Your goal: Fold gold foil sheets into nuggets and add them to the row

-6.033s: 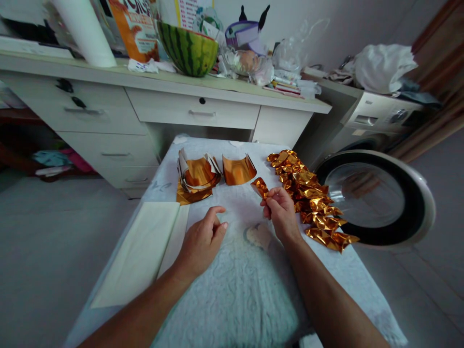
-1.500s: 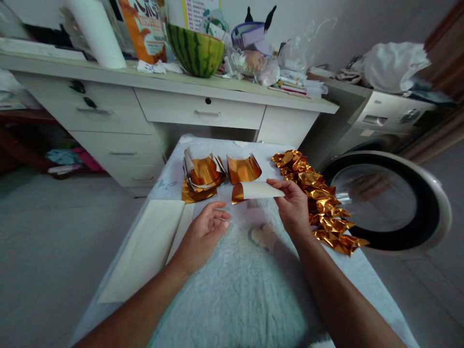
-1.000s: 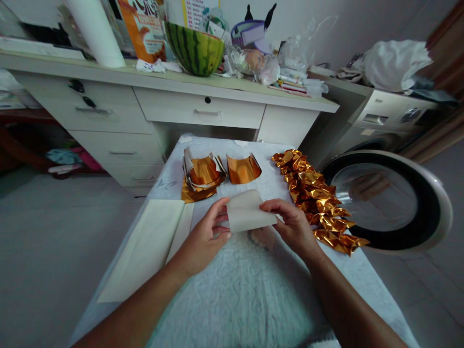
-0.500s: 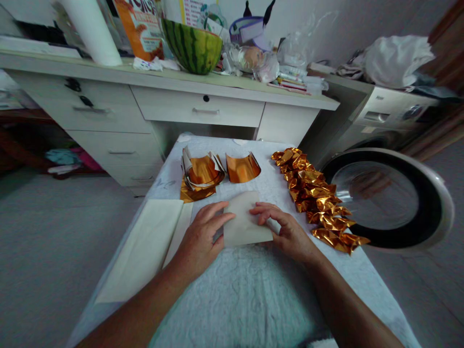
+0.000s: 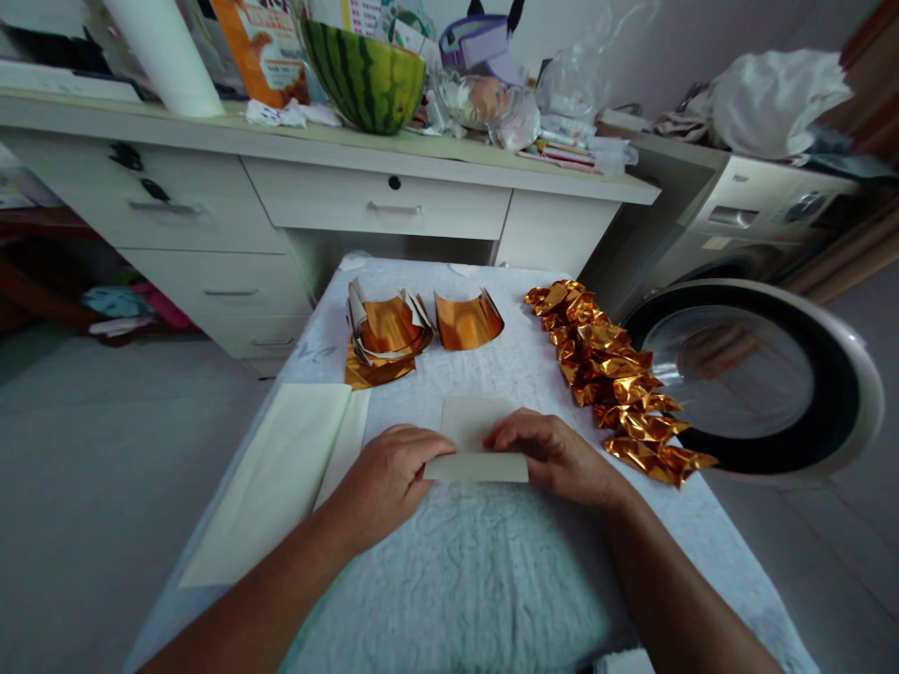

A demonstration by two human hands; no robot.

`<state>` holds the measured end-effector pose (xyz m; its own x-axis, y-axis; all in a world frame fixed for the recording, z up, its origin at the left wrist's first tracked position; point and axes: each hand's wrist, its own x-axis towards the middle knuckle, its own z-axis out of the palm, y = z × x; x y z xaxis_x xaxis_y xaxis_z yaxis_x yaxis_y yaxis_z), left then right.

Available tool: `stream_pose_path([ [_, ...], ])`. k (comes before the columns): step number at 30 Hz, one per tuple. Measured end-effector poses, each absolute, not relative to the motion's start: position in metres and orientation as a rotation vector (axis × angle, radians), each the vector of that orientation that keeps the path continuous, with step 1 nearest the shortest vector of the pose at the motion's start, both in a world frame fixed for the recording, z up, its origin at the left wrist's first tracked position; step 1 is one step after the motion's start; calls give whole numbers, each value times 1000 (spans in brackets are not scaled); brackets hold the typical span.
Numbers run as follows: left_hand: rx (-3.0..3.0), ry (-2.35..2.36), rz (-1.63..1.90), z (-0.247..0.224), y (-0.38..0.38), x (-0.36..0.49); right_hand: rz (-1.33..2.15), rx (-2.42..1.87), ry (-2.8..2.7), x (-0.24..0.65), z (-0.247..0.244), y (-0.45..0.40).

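Note:
A pale sheet of paper lies between my hands, its near edge folded up into a flat band. My left hand pinches the band's left end, thumb below and fingers on top. At the other end, my right hand is closed on the paper with curled fingers. Beyond them sit a stack of curved gold foil sheets and a single curved foil sheet. Folded gold foil pieces form a row to the right. A pile of pale paper rests left of my left hand.
A patterned cloth covers the table. Behind it stands a white desk bearing a cut watermelon, a paper roll and plastic bags. On the right, the open washing machine door reaches close to the table edge.
The paper's near edge has been folded up and away from me into a band. My left fingers have closed down onto its end, and my right fingers have curled in.

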<state>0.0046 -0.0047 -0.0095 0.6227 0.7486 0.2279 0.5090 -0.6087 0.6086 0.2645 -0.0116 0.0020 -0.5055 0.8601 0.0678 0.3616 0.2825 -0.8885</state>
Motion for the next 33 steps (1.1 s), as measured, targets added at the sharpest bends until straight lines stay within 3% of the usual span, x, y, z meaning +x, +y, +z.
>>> stream_pose_path([
  [6, 2297, 1064, 527, -5, -7, 6, 1414, -1067, -1858, 268, 7, -16],
  [11, 2188, 1180, 538, -3, -9, 10, 1401, -1127, -1734, 262, 6, -16],
  [20, 2236, 1337, 594, -12, -9, 19, 790, -1325, -2242, 255, 5, -14],
  [33, 2418, 1377, 671, -25, -3, 26, 586, -1570, -2250, 249, -1, -12],
])
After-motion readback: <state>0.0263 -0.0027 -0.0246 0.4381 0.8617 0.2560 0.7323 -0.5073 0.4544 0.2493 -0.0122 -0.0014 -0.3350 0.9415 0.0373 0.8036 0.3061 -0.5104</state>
